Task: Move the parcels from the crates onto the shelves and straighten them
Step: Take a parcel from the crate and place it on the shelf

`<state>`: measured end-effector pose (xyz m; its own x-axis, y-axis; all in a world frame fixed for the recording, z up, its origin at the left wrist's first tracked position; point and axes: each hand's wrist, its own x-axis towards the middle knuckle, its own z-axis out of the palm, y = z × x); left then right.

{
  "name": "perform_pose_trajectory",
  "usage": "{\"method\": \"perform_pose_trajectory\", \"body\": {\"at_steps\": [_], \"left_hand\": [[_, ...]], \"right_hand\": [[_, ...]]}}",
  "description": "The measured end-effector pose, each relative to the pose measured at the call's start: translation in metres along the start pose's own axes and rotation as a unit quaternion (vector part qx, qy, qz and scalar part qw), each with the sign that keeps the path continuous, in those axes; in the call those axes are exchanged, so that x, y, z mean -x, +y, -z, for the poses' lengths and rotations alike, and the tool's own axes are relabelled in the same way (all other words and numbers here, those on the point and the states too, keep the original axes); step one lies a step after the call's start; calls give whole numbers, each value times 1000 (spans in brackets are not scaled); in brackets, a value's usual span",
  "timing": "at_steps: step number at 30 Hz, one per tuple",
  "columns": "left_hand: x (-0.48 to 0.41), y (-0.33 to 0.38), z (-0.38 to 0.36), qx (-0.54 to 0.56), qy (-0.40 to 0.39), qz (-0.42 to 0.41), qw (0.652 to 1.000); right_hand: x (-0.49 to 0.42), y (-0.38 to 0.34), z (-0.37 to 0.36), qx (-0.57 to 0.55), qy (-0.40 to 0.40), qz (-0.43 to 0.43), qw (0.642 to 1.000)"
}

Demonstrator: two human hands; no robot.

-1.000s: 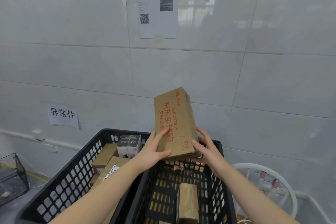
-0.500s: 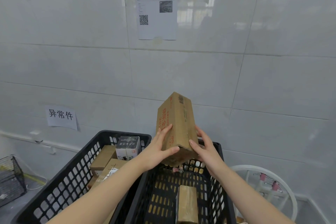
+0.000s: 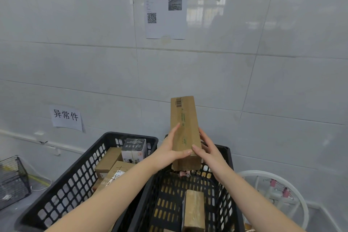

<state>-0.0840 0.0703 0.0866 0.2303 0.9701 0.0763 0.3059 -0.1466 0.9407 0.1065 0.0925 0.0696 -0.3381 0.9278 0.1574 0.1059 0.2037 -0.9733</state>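
Turning above the crate, the cardboard parcel now shows its barcode side (shelf-bound, probably); fingers of left hand and right hand grip it.

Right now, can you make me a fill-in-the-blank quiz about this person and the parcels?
The left hand and right hand hold a parcel made of ____.
The left crate and right crate are both coloured ____.
The white box sits in the ____ crate.
Missing words: cardboard; black; left.
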Motion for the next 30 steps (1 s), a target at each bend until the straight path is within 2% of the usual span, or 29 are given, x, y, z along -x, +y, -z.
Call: {"method": "perform_pose_trajectory", "body": {"at_steps": [3,9,15,18,22,25,28,30], "left_hand": [[1,-6,-1,-58,34,-18,998],[8,-13,10,-47,27,-21,998],[12,-20,9,143,16,-9,990],[13,-23,4,195,17,-5,981],[11,-24,5,172,-4,7,985],[8,-22,9,109,1,27,994],[4,-15,8,125,8,52,991],[1,-10,4,115,10,32,993]], "right_hand": [[2,-2,1,-13,-28,5,1000],[5,1,5,-25,-60,-33,997],[3,10,0,41,-20,-51,998],[5,11,3,4,-17,-87,996],[8,14,7,-61,-9,-84,995],[5,20,9,-30,17,-65,997],[3,25,11,27,30,-42,998],[2,27,12,69,36,-27,997]]}}
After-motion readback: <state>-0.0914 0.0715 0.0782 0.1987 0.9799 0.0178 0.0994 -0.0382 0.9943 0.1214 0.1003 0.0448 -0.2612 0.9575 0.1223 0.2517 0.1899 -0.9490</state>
